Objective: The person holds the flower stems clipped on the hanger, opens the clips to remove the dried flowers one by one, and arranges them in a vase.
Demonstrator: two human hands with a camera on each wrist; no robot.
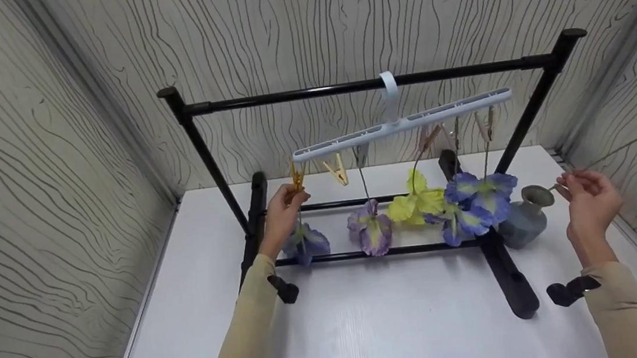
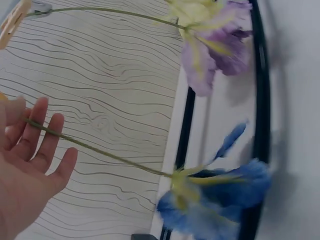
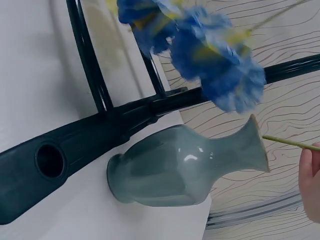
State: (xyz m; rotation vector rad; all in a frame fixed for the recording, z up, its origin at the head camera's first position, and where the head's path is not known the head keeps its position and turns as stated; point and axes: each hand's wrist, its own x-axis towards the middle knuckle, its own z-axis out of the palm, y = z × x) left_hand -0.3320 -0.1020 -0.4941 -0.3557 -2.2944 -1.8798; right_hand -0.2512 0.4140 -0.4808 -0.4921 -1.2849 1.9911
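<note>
The left hand (image 1: 282,213) is pinching a clip (image 1: 297,177), the right hand (image 1: 593,203) a stem (image 3: 287,142) that is risking snagging and toppling the vase (image 3: 165,167).

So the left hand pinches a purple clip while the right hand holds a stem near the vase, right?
Not quite: the clip the left hand pinches is orange-yellow, not purple, as the head view shows. The right hand does hold a stem near the vase.

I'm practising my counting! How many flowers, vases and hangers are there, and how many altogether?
Flowers: 6, one cut off at the head view's right edge
Vases: 1
Hangers: 1
Total: 8
</note>
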